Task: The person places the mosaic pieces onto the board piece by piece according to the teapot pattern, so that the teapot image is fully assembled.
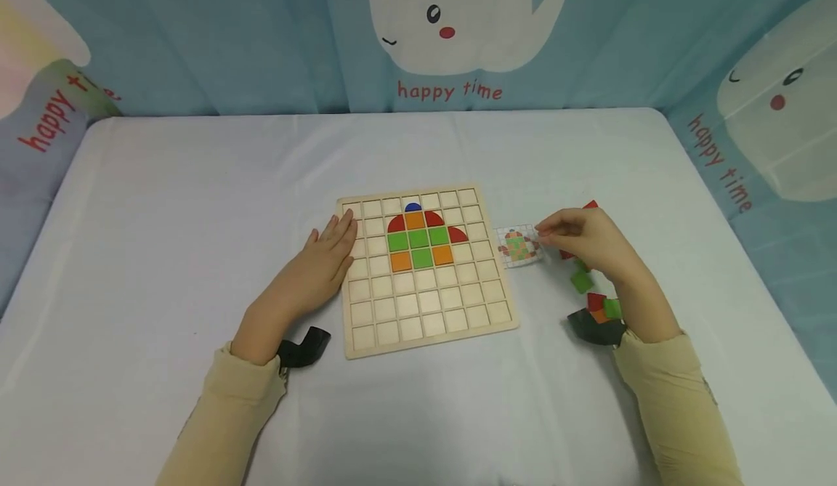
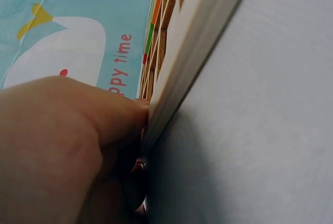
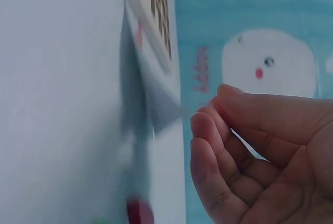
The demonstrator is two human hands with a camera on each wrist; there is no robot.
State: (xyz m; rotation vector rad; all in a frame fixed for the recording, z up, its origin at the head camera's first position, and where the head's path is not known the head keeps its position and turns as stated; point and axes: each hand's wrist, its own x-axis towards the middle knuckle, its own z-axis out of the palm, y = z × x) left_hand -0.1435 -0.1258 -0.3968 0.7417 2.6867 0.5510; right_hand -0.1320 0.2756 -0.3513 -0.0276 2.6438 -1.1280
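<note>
A wooden grid board (image 1: 428, 303) lies mid-table, bearing green, orange, red and blue tiles. Along its left edge rests my left hand (image 1: 311, 269), fingers stretched over the rim; the left wrist view shows the thumb against the board's side (image 2: 179, 73). Beside the board's right edge is a small pattern card (image 1: 519, 246) printed with a coloured grid. My right hand (image 1: 582, 239) pinches that card at its right edge between thumb and fingertips. The card (image 3: 161, 104) looks blurred and raised at one corner in the right wrist view, and the fingers partly hide the contact.
Loose tiles lie under and beside the right hand: a green square (image 1: 581, 281), a red tile (image 1: 596, 301), an orange tile (image 1: 599, 316) and another green one (image 1: 612, 308). A white cloth (image 1: 196, 217) covers the table. Behind it hangs a printed blue curtain (image 1: 261, 43).
</note>
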